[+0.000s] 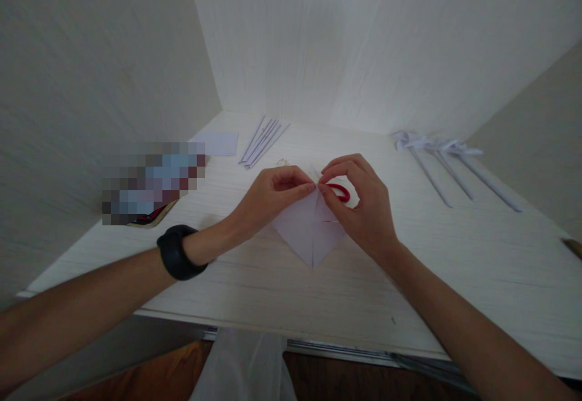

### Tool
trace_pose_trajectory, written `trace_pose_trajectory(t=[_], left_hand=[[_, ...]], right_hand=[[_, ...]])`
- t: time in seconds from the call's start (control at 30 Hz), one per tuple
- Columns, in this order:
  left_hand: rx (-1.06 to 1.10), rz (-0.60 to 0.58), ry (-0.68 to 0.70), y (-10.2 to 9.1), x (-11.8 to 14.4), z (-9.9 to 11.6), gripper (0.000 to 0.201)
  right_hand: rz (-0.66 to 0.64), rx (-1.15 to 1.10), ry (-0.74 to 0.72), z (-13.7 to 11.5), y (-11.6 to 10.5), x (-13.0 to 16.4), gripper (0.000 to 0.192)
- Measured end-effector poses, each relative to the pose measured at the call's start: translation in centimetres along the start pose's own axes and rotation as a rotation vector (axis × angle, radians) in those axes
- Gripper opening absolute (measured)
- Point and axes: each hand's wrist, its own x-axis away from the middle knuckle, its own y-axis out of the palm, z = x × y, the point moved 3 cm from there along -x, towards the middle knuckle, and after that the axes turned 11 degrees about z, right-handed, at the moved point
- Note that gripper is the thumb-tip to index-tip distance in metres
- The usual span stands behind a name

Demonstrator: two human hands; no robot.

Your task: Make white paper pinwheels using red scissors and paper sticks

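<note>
A pale lilac folded paper (309,228), pointed toward me, lies on the light wooden table (454,255). My left hand (273,195) pinches its upper edge from the left, thumb and forefinger together. My right hand (359,198) pinches the same top point from the right. The fingertips of both hands meet at the paper's top. A red-handled pair of scissors (340,191) lies under my right hand, mostly hidden. A black band (179,252) sits on my left wrist.
Several thin rolled paper sticks (264,142) lie at the back. A flat paper sheet (220,143) lies left of them. Paper flowers on long stems (450,168) lie at the back right. A blurred object (150,180) sits at the left. Walls enclose three sides.
</note>
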Motion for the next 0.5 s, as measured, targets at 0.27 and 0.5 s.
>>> trace_pose_trajectory(t=[0.27, 0.5], left_hand=[[-0.005, 0.004, -0.02, 0.01, 0.09, 0.3, 0.017], [0.025, -0.003, -0.023, -0.08, 0.12, 0.28, 0.019]], right_hand=[[-0.011, -0.017, -0.02, -0.12, -0.17, 0.12, 0.01], [-0.023, 0.017, -0.099, -0.26, -0.38, 0.16, 0.009]])
